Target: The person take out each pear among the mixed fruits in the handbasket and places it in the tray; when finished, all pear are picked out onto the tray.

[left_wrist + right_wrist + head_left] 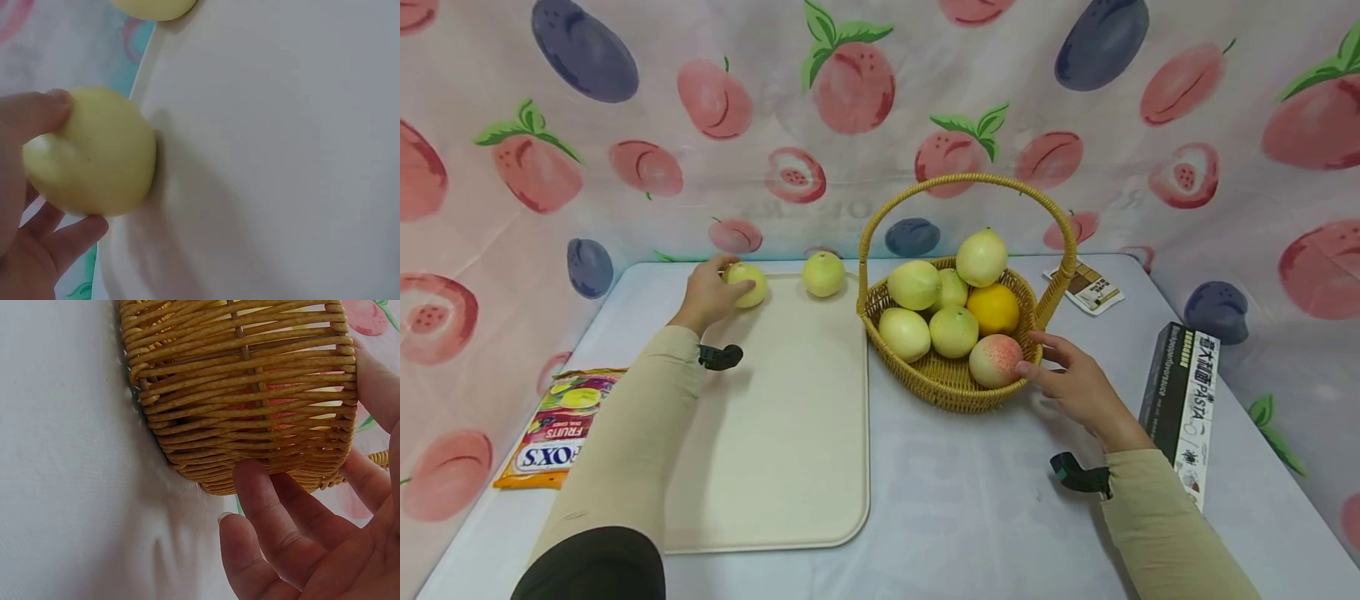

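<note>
So the person's left hand (pixel 711 292) had thumb and fingers clamped round a yellow fruit (pixel 748 285) at the far left corner of the beige tray (pixel 782 433); couldn't tell if it was actually resting on it. A second pale fruit (pixel 823 274) sat at the far edge, a bit to the right. Meanwhile the right hand (pixel 1078 383) gripped the right side of the wicker basket (pixel 951 398), thumb over the rim right by the peach (pixel 995 362), fingers on the outside wall. The basket stood just right of the tray, holding that peach, an orange (pixel 993 309) and five pale yellow-green fruits (pixel 905 335).
</note>
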The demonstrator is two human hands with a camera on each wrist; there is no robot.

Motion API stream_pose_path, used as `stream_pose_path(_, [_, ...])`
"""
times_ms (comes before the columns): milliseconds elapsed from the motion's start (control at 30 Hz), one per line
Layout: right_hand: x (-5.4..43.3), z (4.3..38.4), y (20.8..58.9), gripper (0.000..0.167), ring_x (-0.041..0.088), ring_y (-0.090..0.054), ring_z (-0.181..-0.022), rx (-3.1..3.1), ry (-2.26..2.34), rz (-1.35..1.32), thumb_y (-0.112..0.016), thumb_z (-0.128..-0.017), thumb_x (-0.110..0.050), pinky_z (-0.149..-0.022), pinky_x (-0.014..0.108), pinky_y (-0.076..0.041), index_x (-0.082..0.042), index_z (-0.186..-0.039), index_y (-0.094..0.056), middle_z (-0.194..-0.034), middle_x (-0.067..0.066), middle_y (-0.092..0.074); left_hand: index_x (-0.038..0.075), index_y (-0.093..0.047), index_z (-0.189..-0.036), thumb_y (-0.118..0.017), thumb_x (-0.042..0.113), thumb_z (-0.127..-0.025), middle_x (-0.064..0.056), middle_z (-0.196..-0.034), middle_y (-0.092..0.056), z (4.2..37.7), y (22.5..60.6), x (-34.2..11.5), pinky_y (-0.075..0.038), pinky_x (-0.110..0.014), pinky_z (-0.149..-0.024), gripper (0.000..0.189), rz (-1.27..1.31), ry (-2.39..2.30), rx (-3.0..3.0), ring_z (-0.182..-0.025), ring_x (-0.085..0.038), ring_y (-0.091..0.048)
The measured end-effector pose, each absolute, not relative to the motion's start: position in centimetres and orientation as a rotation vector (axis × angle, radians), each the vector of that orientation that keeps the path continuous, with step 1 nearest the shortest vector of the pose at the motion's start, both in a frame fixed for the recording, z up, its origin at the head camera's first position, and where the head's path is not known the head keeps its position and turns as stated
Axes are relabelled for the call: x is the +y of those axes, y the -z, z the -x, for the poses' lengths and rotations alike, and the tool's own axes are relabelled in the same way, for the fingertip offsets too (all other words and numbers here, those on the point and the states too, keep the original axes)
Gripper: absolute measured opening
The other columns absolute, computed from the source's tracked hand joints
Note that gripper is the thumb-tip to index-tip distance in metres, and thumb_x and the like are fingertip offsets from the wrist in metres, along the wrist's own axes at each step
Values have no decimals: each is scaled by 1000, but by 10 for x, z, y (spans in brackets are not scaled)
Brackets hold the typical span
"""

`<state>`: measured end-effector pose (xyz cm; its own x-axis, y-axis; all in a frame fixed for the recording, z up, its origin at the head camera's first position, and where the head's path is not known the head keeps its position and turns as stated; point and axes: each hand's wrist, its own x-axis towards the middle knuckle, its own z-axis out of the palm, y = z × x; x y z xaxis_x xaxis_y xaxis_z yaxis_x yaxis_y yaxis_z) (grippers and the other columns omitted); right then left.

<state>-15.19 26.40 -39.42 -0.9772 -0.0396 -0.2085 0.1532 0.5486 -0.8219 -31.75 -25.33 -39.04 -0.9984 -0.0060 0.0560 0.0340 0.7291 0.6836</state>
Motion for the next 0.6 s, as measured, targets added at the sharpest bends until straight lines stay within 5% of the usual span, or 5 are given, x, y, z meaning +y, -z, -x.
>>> stream_pose_path(600, [265,153,396,84,47,-43,-128,2590,1398,-97,-67,-92,-54,-93,52,-51,-13,-157,-33,-155,29,-31,0,-38,-152,-67,21,-97,-23,-153,-39,326,398,-251,-31,-45,-114,65,-132,1336,-2789,-140,-38,-36])
